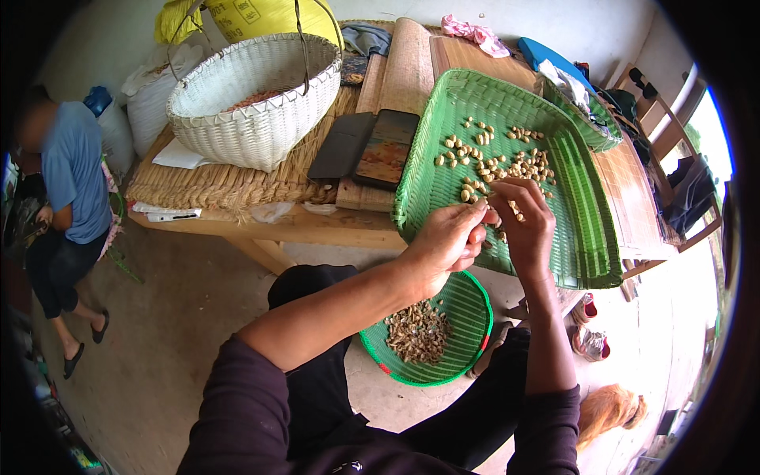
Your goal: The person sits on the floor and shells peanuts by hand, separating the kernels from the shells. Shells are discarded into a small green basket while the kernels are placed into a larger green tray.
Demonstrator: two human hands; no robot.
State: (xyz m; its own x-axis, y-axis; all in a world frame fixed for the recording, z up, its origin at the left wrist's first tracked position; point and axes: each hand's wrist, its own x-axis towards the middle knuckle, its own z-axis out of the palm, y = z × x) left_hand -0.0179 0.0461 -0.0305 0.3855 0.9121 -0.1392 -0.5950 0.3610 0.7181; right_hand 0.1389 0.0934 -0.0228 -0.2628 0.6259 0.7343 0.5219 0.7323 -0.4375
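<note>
Over the near part of a green woven tray [570, 237], my left hand [448, 240] and my right hand [525, 217] meet at the fingertips. Both pinch a small peanut, mostly hidden by the fingers. My left hand's other fingers are curled into the palm, and I cannot see what they cover. Unshelled peanuts [534, 166] lie scattered in the tray beyond my hands. Below, between my knees, a round green basket [469, 356] holds a heap of broken peanut shells [418, 332].
A white wicker basket [255, 130] with reddish kernels [255, 100] stands on a straw mat [237, 187]. Beside the tray lies a phone [387, 148] in an open cover. A seated person [74, 172] is at left; a brown-furred animal [608, 412] and shoes [591, 343] are at right.
</note>
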